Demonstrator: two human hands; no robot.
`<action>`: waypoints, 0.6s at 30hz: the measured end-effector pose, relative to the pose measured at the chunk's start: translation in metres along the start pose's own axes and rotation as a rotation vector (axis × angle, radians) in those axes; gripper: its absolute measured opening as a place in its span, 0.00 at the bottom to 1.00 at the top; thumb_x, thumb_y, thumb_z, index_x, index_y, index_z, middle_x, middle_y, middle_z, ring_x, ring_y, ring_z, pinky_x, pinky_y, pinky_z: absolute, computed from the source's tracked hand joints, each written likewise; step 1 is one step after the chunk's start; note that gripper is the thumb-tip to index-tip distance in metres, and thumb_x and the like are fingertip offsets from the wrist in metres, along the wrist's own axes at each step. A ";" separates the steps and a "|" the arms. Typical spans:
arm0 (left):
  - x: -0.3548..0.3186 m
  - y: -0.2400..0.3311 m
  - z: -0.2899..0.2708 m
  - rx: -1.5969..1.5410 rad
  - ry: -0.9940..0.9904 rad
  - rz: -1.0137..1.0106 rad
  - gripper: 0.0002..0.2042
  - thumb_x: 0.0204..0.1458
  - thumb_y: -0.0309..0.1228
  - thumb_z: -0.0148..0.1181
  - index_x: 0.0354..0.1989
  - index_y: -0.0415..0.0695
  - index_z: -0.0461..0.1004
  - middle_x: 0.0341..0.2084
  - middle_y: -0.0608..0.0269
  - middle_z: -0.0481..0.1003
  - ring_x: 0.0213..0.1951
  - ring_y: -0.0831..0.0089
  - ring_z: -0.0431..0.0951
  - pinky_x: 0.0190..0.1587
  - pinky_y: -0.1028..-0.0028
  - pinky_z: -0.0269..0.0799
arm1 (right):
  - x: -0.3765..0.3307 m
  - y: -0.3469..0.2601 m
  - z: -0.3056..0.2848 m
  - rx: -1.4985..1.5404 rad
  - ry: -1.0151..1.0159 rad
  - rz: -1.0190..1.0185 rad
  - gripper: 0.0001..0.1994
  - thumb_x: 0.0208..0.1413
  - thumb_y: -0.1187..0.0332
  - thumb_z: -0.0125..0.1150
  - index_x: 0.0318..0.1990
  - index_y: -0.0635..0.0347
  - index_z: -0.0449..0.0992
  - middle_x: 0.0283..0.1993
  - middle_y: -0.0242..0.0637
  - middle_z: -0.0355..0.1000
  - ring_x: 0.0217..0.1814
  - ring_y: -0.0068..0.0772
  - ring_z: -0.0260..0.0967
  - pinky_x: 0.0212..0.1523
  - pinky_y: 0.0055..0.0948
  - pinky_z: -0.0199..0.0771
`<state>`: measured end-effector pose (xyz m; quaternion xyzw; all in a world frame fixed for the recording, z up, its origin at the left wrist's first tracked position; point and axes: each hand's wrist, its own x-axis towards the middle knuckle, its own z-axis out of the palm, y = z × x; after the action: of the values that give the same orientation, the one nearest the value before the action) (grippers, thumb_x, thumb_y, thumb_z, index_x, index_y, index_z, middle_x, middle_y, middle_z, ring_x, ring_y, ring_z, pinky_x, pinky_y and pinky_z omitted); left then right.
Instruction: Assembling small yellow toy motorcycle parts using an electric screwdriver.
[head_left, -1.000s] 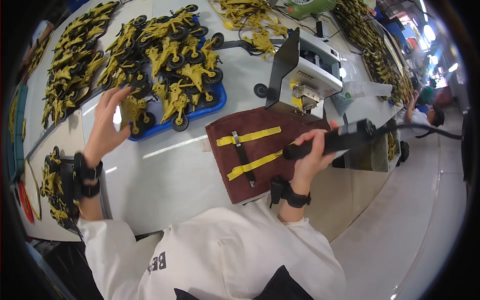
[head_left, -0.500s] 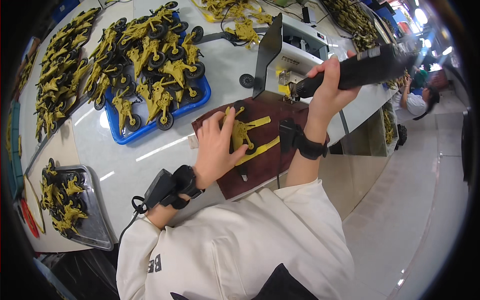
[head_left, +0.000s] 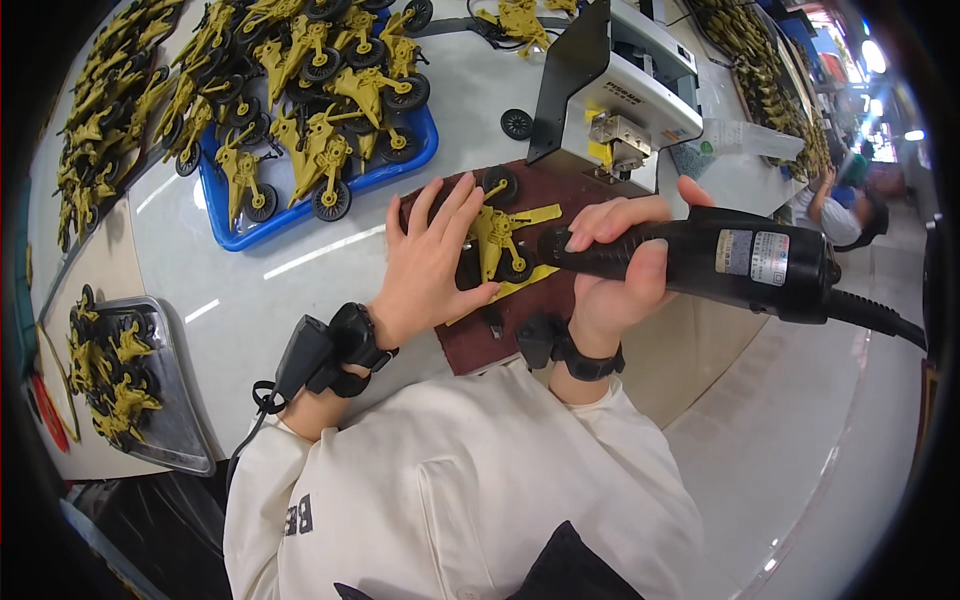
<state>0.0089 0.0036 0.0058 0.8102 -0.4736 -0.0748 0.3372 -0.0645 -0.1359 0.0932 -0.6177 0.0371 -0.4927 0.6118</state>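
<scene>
A yellow toy motorcycle frame (head_left: 492,238) with black wheels lies on a dark red mat (head_left: 478,348). Spread over its left side is my left hand (head_left: 428,265), fingers stretched out, the thumb near the lower yellow strip. My right hand (head_left: 618,285) wraps round a black corded electric screwdriver (head_left: 705,255), held nearly level. Its tip points left at the motorcycle's lower wheel; whether the bit touches is hidden. Yellow strips (head_left: 540,214) stick out to the right beneath the motorcycle.
Beyond the mat stands a white-and-black screw feeder (head_left: 618,100), with a loose black wheel (head_left: 516,124) beside it. A blue tray (head_left: 330,205) heaped with similar motorcycles is at far left. Nearer left sits a metal tray (head_left: 195,425) with more. Another person (head_left: 845,212) works at far right.
My right hand has brought the screwdriver from the feeder's front down and toward me, to the motorcycle. My left hand's fingers have spread wider over the motorcycle. The whole view has shifted slightly.
</scene>
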 end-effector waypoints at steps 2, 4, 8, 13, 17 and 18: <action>0.000 -0.002 -0.001 -0.013 0.001 -0.002 0.47 0.31 0.45 0.69 0.64 0.45 0.55 0.64 0.56 0.55 0.64 0.53 0.53 0.63 0.45 0.38 | 0.003 0.003 0.003 -0.067 -0.020 -0.005 0.33 0.54 0.54 0.57 0.58 0.63 0.50 0.23 0.41 0.65 0.16 0.33 0.63 0.20 0.32 0.67; 0.001 -0.003 -0.003 -0.053 -0.022 0.008 0.46 0.30 0.45 0.69 0.62 0.46 0.57 0.64 0.58 0.57 0.63 0.54 0.54 0.63 0.45 0.37 | 0.004 0.007 0.006 -0.100 -0.001 0.006 0.32 0.54 0.55 0.57 0.58 0.64 0.50 0.23 0.41 0.65 0.16 0.33 0.63 0.20 0.32 0.67; 0.000 -0.003 -0.001 -0.048 -0.003 0.004 0.46 0.29 0.47 0.69 0.62 0.47 0.57 0.63 0.59 0.57 0.63 0.56 0.55 0.63 0.45 0.37 | 0.005 0.013 0.008 -0.092 -0.024 0.014 0.31 0.54 0.57 0.56 0.58 0.65 0.50 0.23 0.41 0.65 0.16 0.33 0.63 0.21 0.32 0.68; 0.000 -0.004 -0.001 -0.051 -0.006 0.005 0.47 0.28 0.48 0.70 0.62 0.47 0.58 0.63 0.59 0.57 0.63 0.55 0.54 0.63 0.44 0.36 | 0.005 0.031 0.010 -0.134 -0.022 0.104 0.28 0.54 0.62 0.54 0.56 0.67 0.51 0.23 0.40 0.65 0.17 0.31 0.63 0.22 0.31 0.69; 0.004 -0.005 0.000 -0.023 0.012 0.022 0.46 0.27 0.47 0.72 0.60 0.46 0.59 0.64 0.59 0.56 0.64 0.55 0.53 0.63 0.42 0.35 | 0.007 0.034 0.016 -0.107 -0.064 0.146 0.23 0.53 0.68 0.55 0.53 0.66 0.53 0.24 0.40 0.65 0.17 0.30 0.62 0.22 0.31 0.69; 0.006 -0.006 0.000 -0.026 0.010 0.019 0.46 0.27 0.47 0.72 0.60 0.46 0.59 0.64 0.59 0.56 0.64 0.55 0.53 0.63 0.42 0.35 | 0.006 0.035 0.016 -0.109 -0.065 0.150 0.23 0.53 0.68 0.55 0.53 0.66 0.53 0.24 0.40 0.65 0.17 0.30 0.62 0.22 0.31 0.69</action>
<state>0.0167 0.0008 0.0030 0.8015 -0.4786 -0.0737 0.3508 -0.0319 -0.1369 0.0725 -0.6612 0.0903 -0.4224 0.6133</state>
